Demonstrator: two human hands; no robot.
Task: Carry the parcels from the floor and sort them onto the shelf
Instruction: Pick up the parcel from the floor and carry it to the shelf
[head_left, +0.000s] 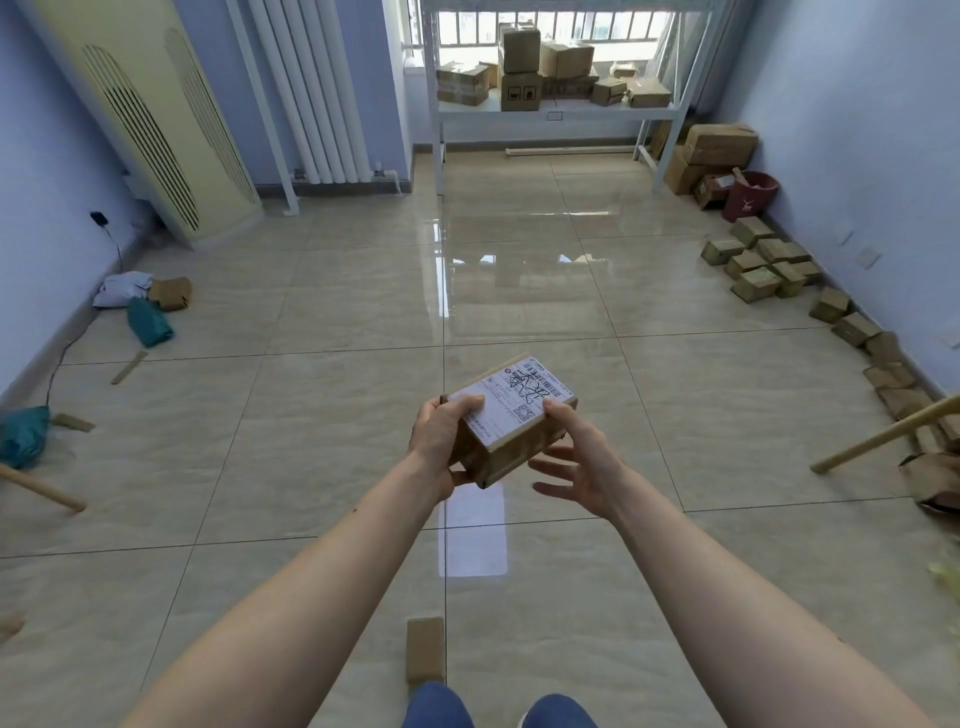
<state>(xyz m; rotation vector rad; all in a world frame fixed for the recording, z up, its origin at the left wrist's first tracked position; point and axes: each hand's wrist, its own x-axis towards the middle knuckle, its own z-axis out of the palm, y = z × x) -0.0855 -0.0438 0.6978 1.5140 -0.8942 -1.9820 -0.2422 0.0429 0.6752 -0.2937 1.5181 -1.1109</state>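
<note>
A small cardboard parcel (511, 415) with a white shipping label on top is held in front of me above the tiled floor. My left hand (441, 441) grips its left side, thumb on the label. My right hand (574, 457) touches the right edge with its thumb while the fingers spread apart below. The white metal shelf (556, 110) stands at the far end under the window, with several cardboard boxes (519, 49) on its board. A small parcel (426, 649) lies on the floor by my feet.
Many small boxes (761, 265) line the right wall, with larger boxes (717, 145) and a red bucket (750, 195) beyond. Green bags (149, 322) and a box (170, 293) lie at the left wall. Wooden sticks (883, 434) stick in from both sides. An air conditioner (150, 119) stands at the far left.
</note>
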